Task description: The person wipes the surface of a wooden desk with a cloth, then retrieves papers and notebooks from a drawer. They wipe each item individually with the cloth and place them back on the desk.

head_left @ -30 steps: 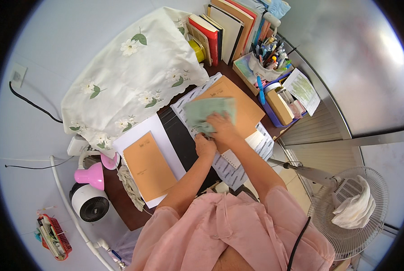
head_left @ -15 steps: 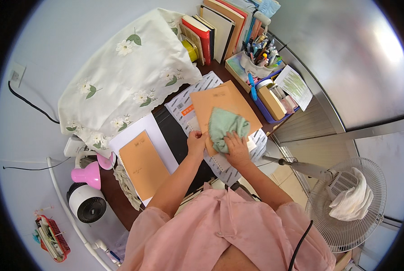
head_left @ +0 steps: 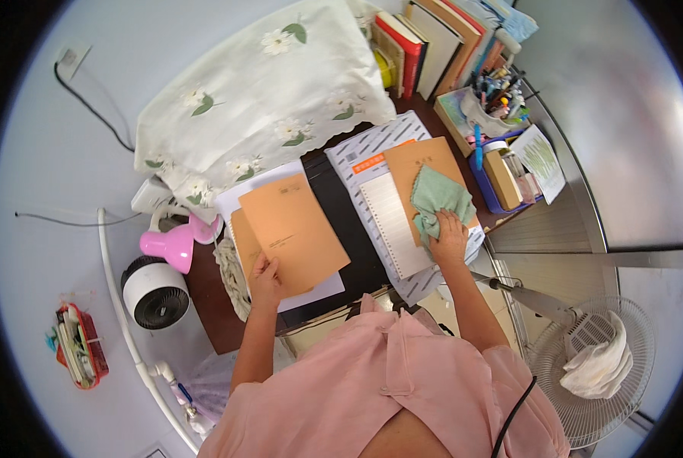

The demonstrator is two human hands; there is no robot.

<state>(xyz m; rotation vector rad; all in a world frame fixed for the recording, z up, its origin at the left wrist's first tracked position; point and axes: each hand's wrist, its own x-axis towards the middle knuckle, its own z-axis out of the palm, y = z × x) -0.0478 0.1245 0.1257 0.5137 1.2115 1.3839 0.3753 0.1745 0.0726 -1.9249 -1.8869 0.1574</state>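
A tan kraft-cover notebook [head_left: 299, 229] is gripped at its lower left edge by my left hand [head_left: 266, 281], with the thumb on top. It lies over or just above another tan notebook [head_left: 244, 243] and white paper on the left of the desk. My right hand [head_left: 449, 238] presses a crumpled green cloth [head_left: 438, 197] onto a third tan notebook [head_left: 425, 156] at the right. Under that one, a spiral-bound pad with a pale lined page [head_left: 393, 221] rests on a grey-white patterned mailing bag [head_left: 347, 156].
A white flowered cloth [head_left: 257, 99] drapes something at the back. Books [head_left: 410, 57], a pen holder [head_left: 494, 107] and a blue basket [head_left: 502, 195] stand back right. A pink lamp [head_left: 167, 246] and small fan [head_left: 157, 294] are left; a large fan [head_left: 586, 412] stands right.
My left hand has carried a tan notebook from the right pile to the left one, uncovering the spiral pad. My right hand stays with the cloth on the right pile. The view has shifted.
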